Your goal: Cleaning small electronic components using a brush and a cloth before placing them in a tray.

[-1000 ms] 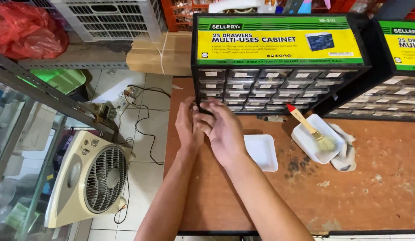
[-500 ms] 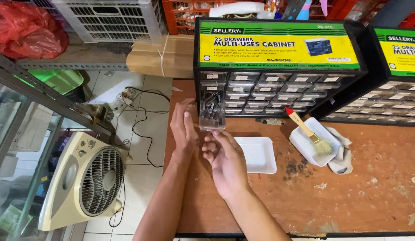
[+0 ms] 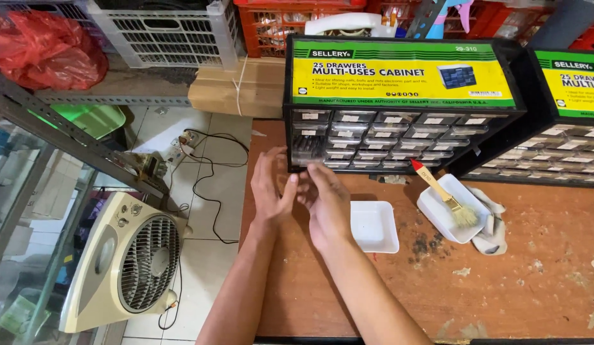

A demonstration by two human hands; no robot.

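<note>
I see bright, even light, soft shadows, sharp focus (mild bending at frame edges); fingers slightly blurred.

Quick count: two hands, left (image 3: pixel 271 188) and right (image 3: pixel 325 204). Two drawer cabinets (image 3: pixel 399 108) (image 3: pixel 565 121), two white trays (image 3: pixel 373 227) (image 3: pixel 445 207), one brush (image 3: pixel 440 191), one fan (image 3: pixel 127 262), two crates (image 3: pixel 162 29) (image 3: pixel 277 25), one red bag (image 3: pixel 44 48), one cardboard box (image 3: pixel 239 89).

Both bare hands — left hand (image 3: pixel 271 188), right hand (image 3: pixel 327 204) — before the drawer cabinet (image 3: pixel 399 105)
</note>
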